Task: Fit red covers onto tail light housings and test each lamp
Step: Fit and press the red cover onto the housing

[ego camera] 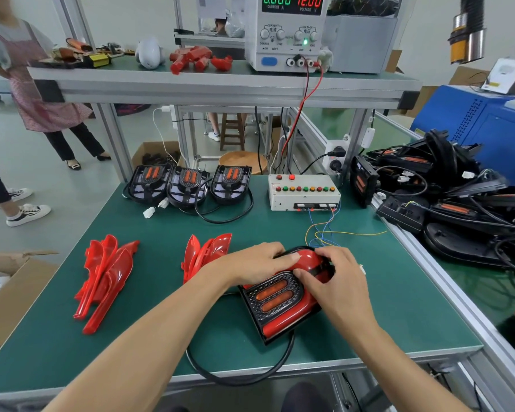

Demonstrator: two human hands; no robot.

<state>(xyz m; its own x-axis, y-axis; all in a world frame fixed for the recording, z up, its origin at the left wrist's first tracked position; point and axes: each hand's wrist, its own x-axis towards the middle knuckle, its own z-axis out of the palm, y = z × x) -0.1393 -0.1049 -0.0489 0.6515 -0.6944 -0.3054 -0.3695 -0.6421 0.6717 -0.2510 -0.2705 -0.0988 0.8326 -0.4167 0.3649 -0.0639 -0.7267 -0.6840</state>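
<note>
A black tail light housing (275, 301) with two orange lenses lies on the green bench mat in front of me, with a red cover (308, 260) sitting on it. My left hand (256, 261) grips the far left rim of the cover. My right hand (336, 278) curls over its right side, fingers pressing down. A black cable (238, 379) loops from the housing over the front edge. Two stacks of loose red covers (104, 278) (205, 251) lie to the left. Three bare housings (188, 184) stand in a row at the back.
A white test box (304, 193) with coloured buttons and thin wires sits back right. A power supply (286, 34) reading 12.00 V stands on the upper shelf. A heap of black housings and cables (458, 197) fills the right bench. A person (27, 84) stands far left, beside a cardboard box (9, 292).
</note>
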